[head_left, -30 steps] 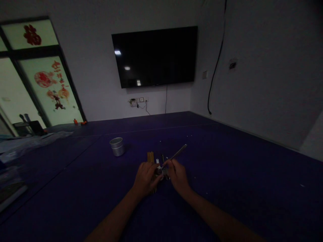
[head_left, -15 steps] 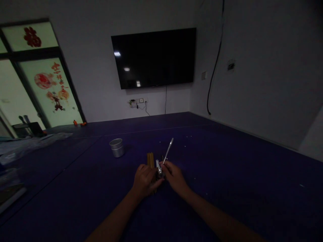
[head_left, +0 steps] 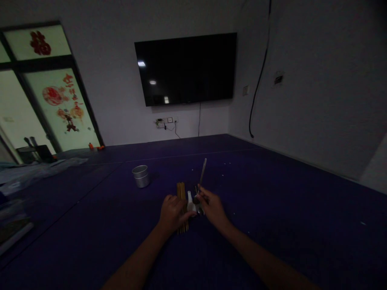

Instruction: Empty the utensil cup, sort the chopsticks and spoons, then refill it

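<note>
Upright more steeply now, the metal spoon (head_left: 202,172) has swung from its rightward slant of a second ago, its handle pointing up and away to the far side. It is in the right hand (head_left: 212,207), just above the middle of the bench (head_left: 281,209); thumb and fingers are closed on it low down, near its dark bowl end. Close to its left lies a white spoon (head_left: 189,196), handle toward the far side, and other small metal pieces (head_left: 200,210) lie by the right fingertips, too dim to make out singly.

Just left of these, a bundle of chopsticks (head_left: 181,189) runs from near to far. Over it is the left hand (head_left: 171,211), half open, fingers bent and thumb parted from them, reaching toward the white spoon; whether it grips anything I cannot tell.

Farther off to the left, well apart from the hands, a silvery cup (head_left: 141,180) stands upright. Small pale specks dot the bench to the right. Crumpled clear plastic (head_left: 39,171) lies at the left edge, with two orange objects (head_left: 91,146) by the far left door. On the far wall hangs a dark television (head_left: 187,70).
</note>
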Motion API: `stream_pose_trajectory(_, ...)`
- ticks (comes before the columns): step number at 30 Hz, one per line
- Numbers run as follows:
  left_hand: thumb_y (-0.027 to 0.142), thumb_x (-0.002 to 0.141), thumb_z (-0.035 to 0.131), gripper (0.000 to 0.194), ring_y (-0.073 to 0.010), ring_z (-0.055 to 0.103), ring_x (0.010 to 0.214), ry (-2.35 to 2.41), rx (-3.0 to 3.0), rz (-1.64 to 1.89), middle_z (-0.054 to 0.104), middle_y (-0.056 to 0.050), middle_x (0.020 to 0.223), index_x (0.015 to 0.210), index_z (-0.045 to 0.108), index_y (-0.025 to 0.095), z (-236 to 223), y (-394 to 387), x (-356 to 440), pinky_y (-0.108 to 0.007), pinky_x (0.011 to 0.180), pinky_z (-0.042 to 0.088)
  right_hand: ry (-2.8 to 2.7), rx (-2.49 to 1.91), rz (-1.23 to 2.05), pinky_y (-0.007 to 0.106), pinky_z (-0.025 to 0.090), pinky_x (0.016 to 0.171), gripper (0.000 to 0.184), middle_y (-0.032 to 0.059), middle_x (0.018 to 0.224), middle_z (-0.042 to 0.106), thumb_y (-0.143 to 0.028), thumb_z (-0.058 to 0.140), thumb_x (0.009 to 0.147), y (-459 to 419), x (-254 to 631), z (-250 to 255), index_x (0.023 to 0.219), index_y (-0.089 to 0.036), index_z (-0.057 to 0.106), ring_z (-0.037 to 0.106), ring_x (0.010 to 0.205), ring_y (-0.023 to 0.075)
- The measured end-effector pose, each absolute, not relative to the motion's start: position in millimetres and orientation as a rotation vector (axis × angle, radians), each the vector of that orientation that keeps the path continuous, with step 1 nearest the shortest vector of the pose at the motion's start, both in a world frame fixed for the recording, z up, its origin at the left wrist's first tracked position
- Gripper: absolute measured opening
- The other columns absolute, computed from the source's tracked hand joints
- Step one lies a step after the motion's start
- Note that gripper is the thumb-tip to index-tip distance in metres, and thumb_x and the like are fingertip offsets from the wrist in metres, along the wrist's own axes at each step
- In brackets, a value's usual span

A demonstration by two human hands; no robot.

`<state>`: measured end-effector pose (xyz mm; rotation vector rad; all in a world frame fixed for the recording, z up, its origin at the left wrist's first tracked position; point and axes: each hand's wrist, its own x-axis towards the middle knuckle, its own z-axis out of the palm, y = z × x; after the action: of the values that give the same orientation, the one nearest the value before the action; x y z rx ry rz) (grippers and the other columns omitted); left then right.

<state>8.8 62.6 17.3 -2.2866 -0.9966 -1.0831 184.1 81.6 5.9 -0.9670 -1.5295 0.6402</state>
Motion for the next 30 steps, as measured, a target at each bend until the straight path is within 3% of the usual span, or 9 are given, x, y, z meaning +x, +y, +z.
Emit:
stream_pose_trajectory(6, 0.059, 0.079, 0.053, 0.044, -0.0154, 0.057, 0.062, -1.07, -2.291, -1.118, 0.064, -0.004, 0.065, 0.078, 0.066, 0.017, 12, 68, 6, -0.031, 0.063, 0.039, -1.359, -1.275, 0.571, 0.03, 0.047, 0.053, 0.037, 0.0104, 0.076, 0.071, -0.036, 0.051, 0.077, 109, 215, -6, 0.095, -0.011, 0.07, 0.064, 0.062, 0.0211)
stream_pose_trajectory(11, 0.061, 0.079, 0.052, 0.045, -0.0152, 0.058, 0.062, -1.113, -2.307, -1.102, 0.065, -0.005, 0.067, 0.079, 0.067, 0.018, 10, 70, 5, -0.031, 0.063, 0.039, -1.478, -1.376, 0.547, 0.027, 0.044, 0.053, 0.024, 0.0076, 0.064, 0.07, -0.026, 0.051, 0.073, 116, 230, -11, 0.069, -0.015, 0.072, 0.063, 0.058, 0.0202)
stream_pose_trajectory(16, 0.059, 0.081, 0.051, 0.045, -0.0155, 0.057, 0.062, -1.182, -2.327, -1.08, 0.065, -0.005, 0.065, 0.077, 0.068, 0.017, 10, 70, 5, -0.03, 0.062, 0.038, -1.624, -1.465, 0.482, 0.024, 0.038, 0.054, 0.024, 0.0047, 0.059, 0.068, -0.016, 0.048, 0.071, 109, 228, -5, 0.056, -0.017, 0.068, 0.061, 0.058, 0.018)
stream_pose_trajectory(23, 0.06, 0.083, 0.045, 0.05, -0.0143, 0.056, 0.06, -1.271, -2.358, -1.003, 0.064, -0.004, 0.063, 0.07, 0.067, 0.017, 12, 70, 5, -0.029, 0.063, 0.037, -1.805, -1.585, 0.369, 0.022, 0.03, 0.055, 0.027, 0.0026, 0.057, 0.064, -0.009, 0.046, 0.071, 102, 221, 3, 0.053, -0.016, 0.065, 0.057, 0.058, 0.0139)
stream_pose_trajectory(30, 0.059, 0.083, 0.046, 0.048, -0.015, 0.057, 0.062, -1.275, -2.348, -1.033, 0.064, -0.005, 0.064, 0.075, 0.068, 0.018, 11, 69, 6, -0.029, 0.064, 0.037, -1.932, -1.651, 0.268, 0.023, 0.031, 0.058, 0.028, 0.0063, 0.066, 0.068, -0.008, 0.045, 0.076, 96, 216, 6, 0.061, -0.015, 0.067, 0.058, 0.063, 0.0144)
